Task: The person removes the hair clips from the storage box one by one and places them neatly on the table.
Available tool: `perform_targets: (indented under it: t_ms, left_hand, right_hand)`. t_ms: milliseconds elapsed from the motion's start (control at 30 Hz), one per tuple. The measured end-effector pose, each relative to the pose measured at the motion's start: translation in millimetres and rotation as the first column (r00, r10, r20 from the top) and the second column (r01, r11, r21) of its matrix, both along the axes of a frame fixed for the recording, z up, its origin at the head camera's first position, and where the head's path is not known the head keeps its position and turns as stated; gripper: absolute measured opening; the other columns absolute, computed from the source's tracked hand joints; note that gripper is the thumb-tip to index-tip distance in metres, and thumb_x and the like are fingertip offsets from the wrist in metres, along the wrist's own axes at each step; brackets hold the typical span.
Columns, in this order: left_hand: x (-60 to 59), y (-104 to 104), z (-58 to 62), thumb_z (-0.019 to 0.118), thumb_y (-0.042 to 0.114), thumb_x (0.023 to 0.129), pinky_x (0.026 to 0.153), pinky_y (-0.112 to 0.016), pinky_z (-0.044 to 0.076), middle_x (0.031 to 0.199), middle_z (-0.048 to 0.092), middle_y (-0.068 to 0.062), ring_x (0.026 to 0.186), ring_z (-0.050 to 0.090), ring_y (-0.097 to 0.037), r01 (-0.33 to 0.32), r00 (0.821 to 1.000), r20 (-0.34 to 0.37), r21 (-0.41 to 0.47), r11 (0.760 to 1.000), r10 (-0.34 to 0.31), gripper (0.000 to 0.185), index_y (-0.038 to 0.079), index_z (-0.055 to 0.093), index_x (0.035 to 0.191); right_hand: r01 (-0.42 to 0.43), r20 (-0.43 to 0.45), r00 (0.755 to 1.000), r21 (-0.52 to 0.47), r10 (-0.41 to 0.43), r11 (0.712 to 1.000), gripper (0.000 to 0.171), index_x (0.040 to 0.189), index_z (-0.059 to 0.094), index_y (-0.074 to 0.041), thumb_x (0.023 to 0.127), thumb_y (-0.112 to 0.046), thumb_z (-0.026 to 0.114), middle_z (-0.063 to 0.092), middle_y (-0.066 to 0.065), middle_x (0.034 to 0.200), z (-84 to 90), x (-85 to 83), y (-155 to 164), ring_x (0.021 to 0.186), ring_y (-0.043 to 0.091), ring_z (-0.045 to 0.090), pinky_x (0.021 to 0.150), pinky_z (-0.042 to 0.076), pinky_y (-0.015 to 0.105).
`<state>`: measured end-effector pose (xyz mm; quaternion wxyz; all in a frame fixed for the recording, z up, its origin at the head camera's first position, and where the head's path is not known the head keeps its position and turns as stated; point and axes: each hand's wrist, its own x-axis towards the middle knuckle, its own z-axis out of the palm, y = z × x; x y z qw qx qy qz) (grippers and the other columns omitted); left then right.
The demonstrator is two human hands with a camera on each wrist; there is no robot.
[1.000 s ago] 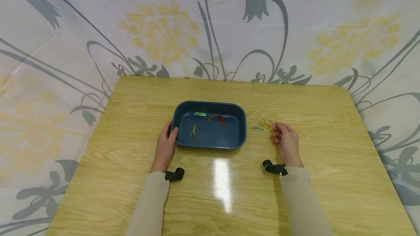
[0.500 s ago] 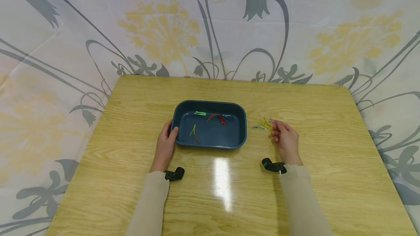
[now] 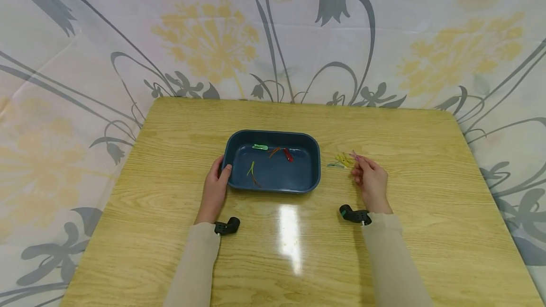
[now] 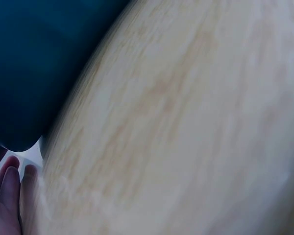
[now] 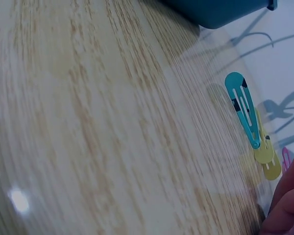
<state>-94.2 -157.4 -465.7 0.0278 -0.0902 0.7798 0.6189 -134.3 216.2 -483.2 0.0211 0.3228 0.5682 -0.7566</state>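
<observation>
My left hand (image 3: 214, 191) grips the left end of a dark blue plastic basin (image 3: 273, 189), thumb over its rim and fingers along the outside. To the right of the basin, my right hand (image 3: 374, 184) pinches a pink snap hair clip (image 3: 355, 155) between thumb and fingertips. Yellow hair clips (image 3: 343, 159) and a teal hair clip (image 5: 242, 110) lie close to those fingertips, partly overlapping. Inside the basin are a light green clip (image 3: 259, 147), an orange clip (image 3: 274, 152), a red clip (image 3: 288, 156) and a yellow-green clip (image 3: 250, 168) with a brown one touching it.
Everything rests on a wood-grain table (image 3: 426, 179) with rounded far corners. A floral cloth (image 3: 298, 37) hangs behind it and along both sides. Each wrist wears a small black camera, such as the right wrist camera (image 3: 353, 215). Glare shows in front of the basin.
The pink clip has turned from pointing left to standing more upright in my right fingertips, while that hand shifted only slightly. My left hand and the basin stay in place.
</observation>
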Motion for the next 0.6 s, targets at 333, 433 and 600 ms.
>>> perform_targets:
  t_ms: [333,433,600]
  left_hand:
    - [0.5,0.0,1.0,0.043,0.031,0.098,0.109,-0.038,0.029,0.143,0.038,-0.007,0.131,0.036,-0.019,0.003,1.0,0.015,0.0,1.0,-0.003,0.047,0.014,0.036,0.141]
    - [-1.2,-0.8,-0.6,0.043,0.03,0.098,0.109,-0.039,0.029,0.143,0.038,-0.008,0.131,0.036,-0.021,0.005,1.0,0.014,-0.005,1.0,-0.005,0.047,0.013,0.036,0.141]
    - [-6.6,-5.7,-17.8,0.045,0.035,0.097,0.109,-0.037,0.028,0.143,0.038,-0.003,0.131,0.036,-0.017,0.001,1.0,0.022,0.006,1.0,-0.001,0.048,0.018,0.037,0.141]
  right_hand:
    - [0.039,0.01,0.999,0.034,-0.04,0.999,0.03,0.121,0.057,-0.003,0.095,-0.017,0.051,0.06,-0.002,0.072,-2.0,-2.5,-3.6,0.052,0.005,0.059,0.039,0.039,0.017]
    - [0.058,0.023,0.998,0.047,-0.06,0.997,0.029,0.118,0.059,-0.003,0.093,-0.018,0.054,0.06,-0.002,0.067,-2.0,-4.3,-4.9,0.051,0.006,0.059,0.038,0.039,0.017]
    - [0.069,0.01,0.997,0.059,-0.07,0.996,0.029,0.117,0.06,-0.001,0.093,-0.016,0.055,0.061,-0.002,0.065,-2.7,-4.2,-6.8,0.05,0.006,0.059,0.038,0.04,0.017]
